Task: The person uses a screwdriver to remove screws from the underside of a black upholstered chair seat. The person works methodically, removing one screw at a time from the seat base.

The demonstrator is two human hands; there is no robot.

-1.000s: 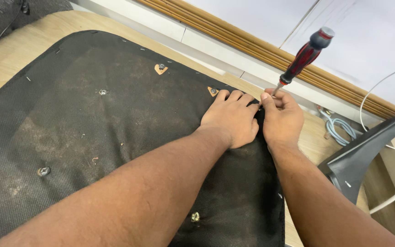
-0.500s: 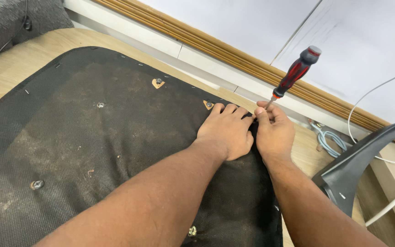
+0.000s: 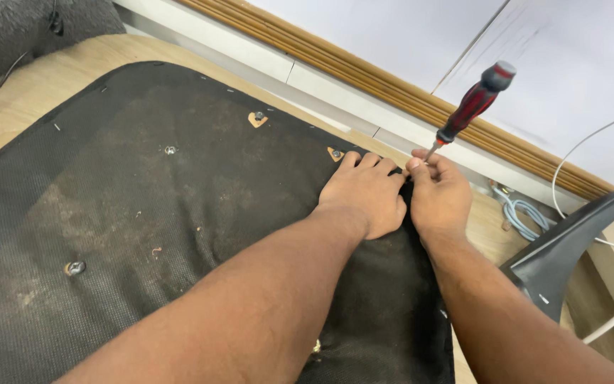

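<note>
Left hand (image 3: 364, 195) lies flat, palm down, fingers together, pressing on the black fabric underside of a seat pad (image 3: 179, 213) near its far right edge. Right hand (image 3: 438, 195) sits just beside it, touching at the fingertips, fingers closed around the lower shaft of a screwdriver (image 3: 472, 107). The red-and-black handle tilts up and away to the right, above the right hand; the tip is hidden between the fingers at the pad's edge, so can't tell what it bears on.

Seat pad lies on a wooden bench (image 3: 44, 78), spreading left of and under both forearms. Bolt holes with tan patches (image 3: 335, 153) sit just beyond the left fingertips. Right of the right hand: coiled pale blue cable (image 3: 524, 213), a black plastic chair part (image 3: 570, 249), white cables (image 3: 612, 323).
</note>
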